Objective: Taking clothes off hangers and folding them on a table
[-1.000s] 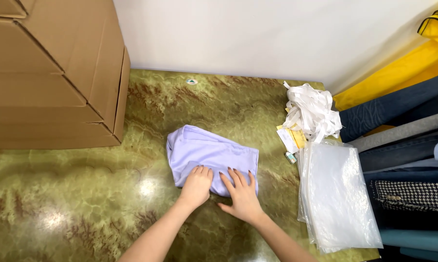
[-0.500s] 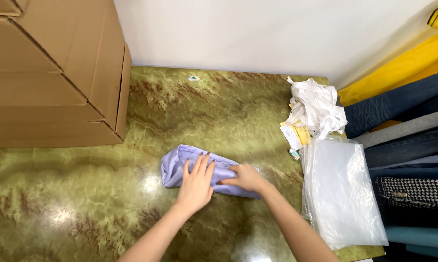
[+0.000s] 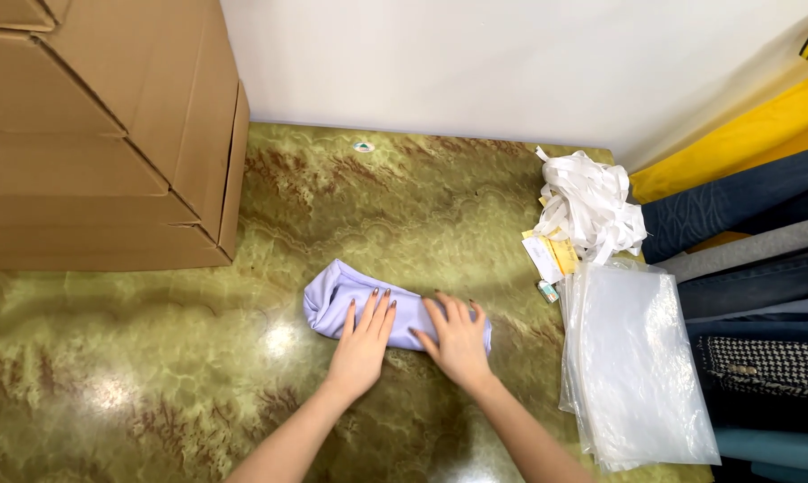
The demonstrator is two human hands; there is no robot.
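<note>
wall (image 3: 476, 63): plain white, seen at far edge | surface (image 3: 153, 376): glossy green marble, light reflected | cardboard boxes (image 3: 91, 134): stacked at left corner

Soft matt lilac cloth (image 3: 368, 300) on glossy green marble-look tabletop (image 3: 153, 385) (matt cardboard boxes (image 3: 100, 134) beside).

item: lavender cloth (image 3: 337, 295) | look: soft, pale purple, plain fabric | state: folded into a narrow long bundle, left end rounded and bulging | pose: lying flat, slightly slanted, left end higher | place: middle of green marbled tabletop (image 3: 153, 376), under both hands
</note>
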